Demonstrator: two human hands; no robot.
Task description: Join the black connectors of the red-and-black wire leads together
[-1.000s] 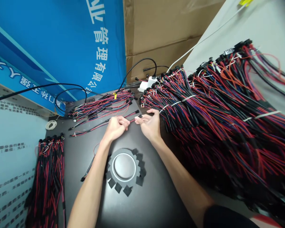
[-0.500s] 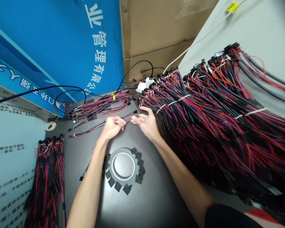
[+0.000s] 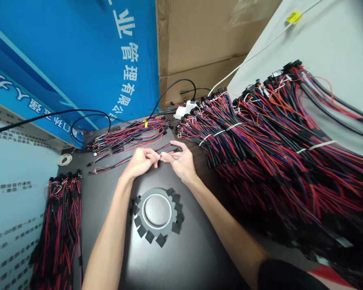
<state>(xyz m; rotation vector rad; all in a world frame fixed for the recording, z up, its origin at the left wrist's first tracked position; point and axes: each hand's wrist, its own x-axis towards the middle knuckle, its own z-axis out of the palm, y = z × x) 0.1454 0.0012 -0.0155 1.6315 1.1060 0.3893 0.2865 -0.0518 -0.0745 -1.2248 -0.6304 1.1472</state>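
My left hand (image 3: 142, 163) is closed, its thumb and fingertips pinching a thin red and black wire harness. Opposite it, my right hand (image 3: 181, 162) pinches the same wire harness (image 3: 171, 152), and the fingertips of both hands nearly touch. A black connector (image 3: 177, 150) shows at the harness end beside my right fingers. Exactly what sits between the fingertips is too small to make out. Below the hands stands a round grey dispenser (image 3: 157, 210) with black tape pieces stuck around its rim. Another single wire harness (image 3: 113, 165) lies left of my left hand.
Loose wire harnesses (image 3: 130, 133) lie at the back of the grey table (image 3: 169, 262). Large tied harness bundles (image 3: 260, 133) fill the right side; another bundle (image 3: 63, 217) hangs at the left edge. A white plug adapter (image 3: 184, 108) and black cable (image 3: 169, 86) stand behind.
My right hand has moved left, up to my left hand, which has stayed almost in place. The wire end with a black connector beside my left forearm is no longer in sight.
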